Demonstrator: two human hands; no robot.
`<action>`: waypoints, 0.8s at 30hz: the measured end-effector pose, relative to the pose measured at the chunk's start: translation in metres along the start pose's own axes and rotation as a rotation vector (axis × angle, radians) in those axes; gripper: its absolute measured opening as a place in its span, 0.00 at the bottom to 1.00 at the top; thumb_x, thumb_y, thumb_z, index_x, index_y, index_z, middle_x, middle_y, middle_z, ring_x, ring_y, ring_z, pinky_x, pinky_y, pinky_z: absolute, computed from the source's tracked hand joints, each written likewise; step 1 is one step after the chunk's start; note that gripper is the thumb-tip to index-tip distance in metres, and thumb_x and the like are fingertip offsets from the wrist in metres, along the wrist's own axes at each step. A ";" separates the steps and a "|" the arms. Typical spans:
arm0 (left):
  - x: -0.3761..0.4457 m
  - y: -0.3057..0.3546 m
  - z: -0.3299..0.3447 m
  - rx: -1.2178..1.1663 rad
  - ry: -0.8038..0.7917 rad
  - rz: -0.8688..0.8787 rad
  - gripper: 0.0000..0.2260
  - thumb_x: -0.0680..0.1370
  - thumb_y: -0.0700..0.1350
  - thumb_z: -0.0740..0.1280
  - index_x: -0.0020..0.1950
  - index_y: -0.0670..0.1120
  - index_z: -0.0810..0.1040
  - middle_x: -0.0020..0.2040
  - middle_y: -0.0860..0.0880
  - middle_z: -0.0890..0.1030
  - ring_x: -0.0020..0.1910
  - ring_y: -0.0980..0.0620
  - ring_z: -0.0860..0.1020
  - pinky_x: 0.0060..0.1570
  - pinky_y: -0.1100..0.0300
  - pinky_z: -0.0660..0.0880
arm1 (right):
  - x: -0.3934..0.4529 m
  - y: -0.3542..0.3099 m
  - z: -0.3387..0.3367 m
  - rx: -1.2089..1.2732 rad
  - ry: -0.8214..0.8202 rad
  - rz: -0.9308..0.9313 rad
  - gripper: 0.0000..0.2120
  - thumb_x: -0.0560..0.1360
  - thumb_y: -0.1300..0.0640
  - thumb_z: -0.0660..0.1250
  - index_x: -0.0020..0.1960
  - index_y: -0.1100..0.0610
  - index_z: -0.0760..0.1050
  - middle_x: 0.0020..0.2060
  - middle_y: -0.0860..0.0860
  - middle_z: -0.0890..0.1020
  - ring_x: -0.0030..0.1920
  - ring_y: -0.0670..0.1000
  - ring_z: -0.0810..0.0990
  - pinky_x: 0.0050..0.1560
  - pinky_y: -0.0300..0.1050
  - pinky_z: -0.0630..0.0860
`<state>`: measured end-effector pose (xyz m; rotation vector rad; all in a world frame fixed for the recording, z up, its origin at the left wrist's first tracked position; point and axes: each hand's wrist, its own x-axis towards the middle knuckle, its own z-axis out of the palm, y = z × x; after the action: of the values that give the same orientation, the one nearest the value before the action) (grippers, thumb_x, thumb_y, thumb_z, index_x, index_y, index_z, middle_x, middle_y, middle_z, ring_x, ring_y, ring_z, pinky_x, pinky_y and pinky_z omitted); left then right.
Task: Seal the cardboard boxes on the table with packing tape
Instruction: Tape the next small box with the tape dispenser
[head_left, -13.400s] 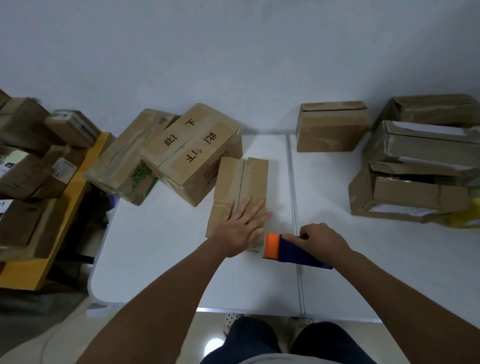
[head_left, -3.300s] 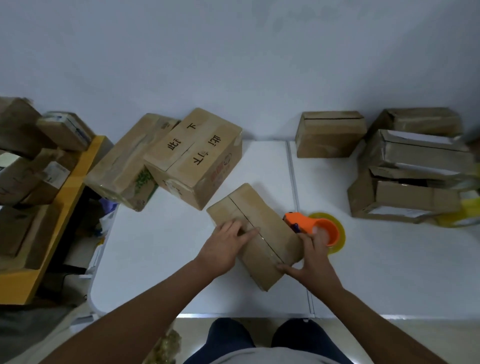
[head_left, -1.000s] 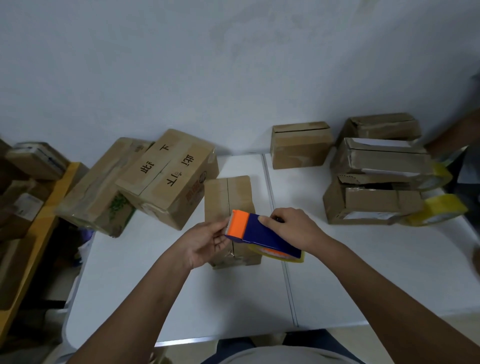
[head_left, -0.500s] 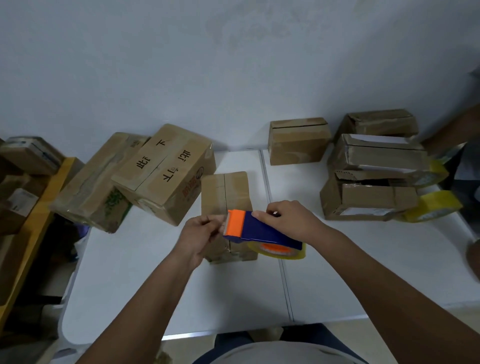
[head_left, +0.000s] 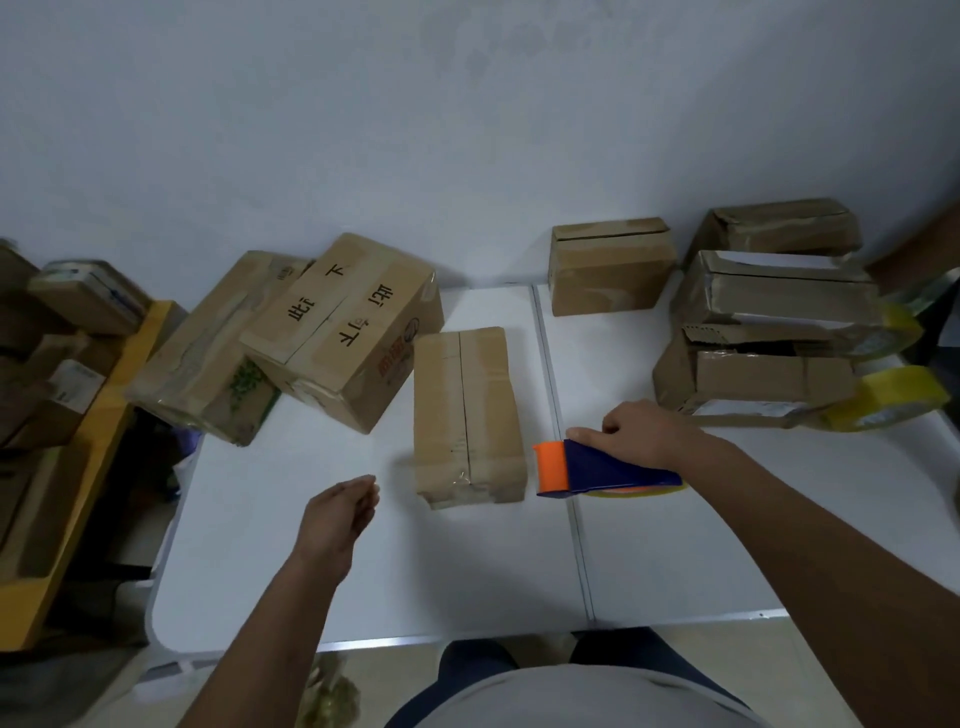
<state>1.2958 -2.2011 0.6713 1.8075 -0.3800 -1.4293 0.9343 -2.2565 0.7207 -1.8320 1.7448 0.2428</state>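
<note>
Left hand: your fingers hang loose; flatten them on the small box.
Right hand: you grip the tape dispenser; run its tape along the seam.

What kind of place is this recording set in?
Probably a small parcel packing or mailroom corner. Worn cardboard boxes are stacked on a white folding table, more sit on a yellow shelf alongside, and the right hand holds a tape dispenser.
</note>
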 end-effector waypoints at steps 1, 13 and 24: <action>-0.001 -0.002 0.002 -0.003 0.012 -0.001 0.06 0.79 0.39 0.69 0.54 0.39 0.81 0.45 0.44 0.82 0.45 0.50 0.80 0.51 0.58 0.76 | 0.000 0.001 0.002 -0.014 0.023 0.011 0.35 0.73 0.27 0.53 0.38 0.57 0.78 0.34 0.53 0.79 0.36 0.50 0.78 0.36 0.42 0.71; -0.008 -0.014 0.027 0.192 0.048 0.077 0.17 0.76 0.45 0.74 0.61 0.39 0.75 0.57 0.45 0.78 0.53 0.49 0.76 0.54 0.54 0.72 | 0.002 0.013 0.014 -0.064 0.075 0.042 0.35 0.70 0.24 0.54 0.36 0.55 0.76 0.34 0.52 0.79 0.36 0.49 0.79 0.36 0.42 0.71; -0.007 -0.017 0.042 0.251 0.048 0.060 0.22 0.73 0.49 0.77 0.60 0.43 0.70 0.55 0.47 0.74 0.57 0.45 0.73 0.55 0.54 0.69 | 0.011 0.020 0.019 -0.060 0.073 0.049 0.37 0.69 0.23 0.54 0.38 0.57 0.78 0.34 0.52 0.80 0.36 0.50 0.79 0.40 0.45 0.76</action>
<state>1.2512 -2.2017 0.6619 2.0074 -0.6061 -1.3418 0.9212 -2.2548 0.6939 -1.8628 1.8531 0.2527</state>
